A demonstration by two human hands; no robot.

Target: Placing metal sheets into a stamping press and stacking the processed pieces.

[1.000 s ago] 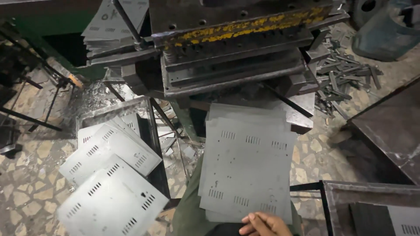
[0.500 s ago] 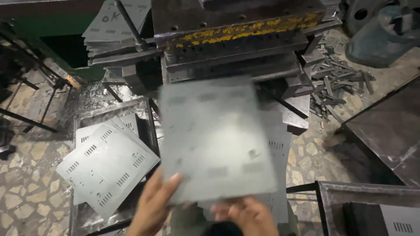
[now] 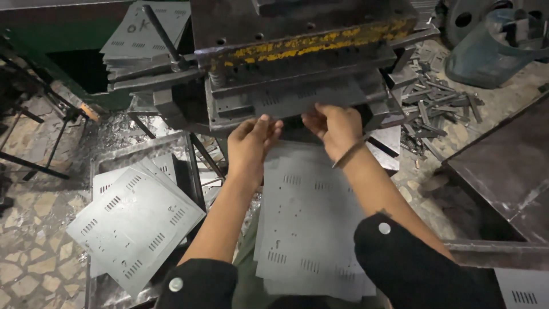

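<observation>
sheet metal panel (image 3: 309,103), grey and punched with short rows of slots, lay pushed into the open mouth of the press (image 3: 303,63), under the yellow-marked upper die, and both hands were at its near edge. the press was the largest thing there and the largest hazard: in my judgement, if the ram came down while fingers sat that close to the die, they could be crushed, and a panel seated crooked could be punched off its marks or jam. the left hand (image 3: 251,140) had its grip narrow, fingertips pinched on the panel's near edge; the right hand (image 3: 337,123) curled its fingers over the same edge, a thin bangle at the wrist, which i judged could catch on the tooling. bare skin on cut steel also risked a slice if the panel slipped. below the hands, a stack of panels (image 3: 311,229) rested across the person's lap, its sheets fanned unevenly, so some might slide off. to the left a shallow metal tray (image 3: 97,166) held more slotted panels (image 3: 134,223), the top one skewed and overhanging the rim, likely to tip out if knocked. another pile of panels (image 3: 146,34) sat behind the press. loose scrap strips (image 3: 440,100) littered the floor at the right, a footing hazard.
</observation>
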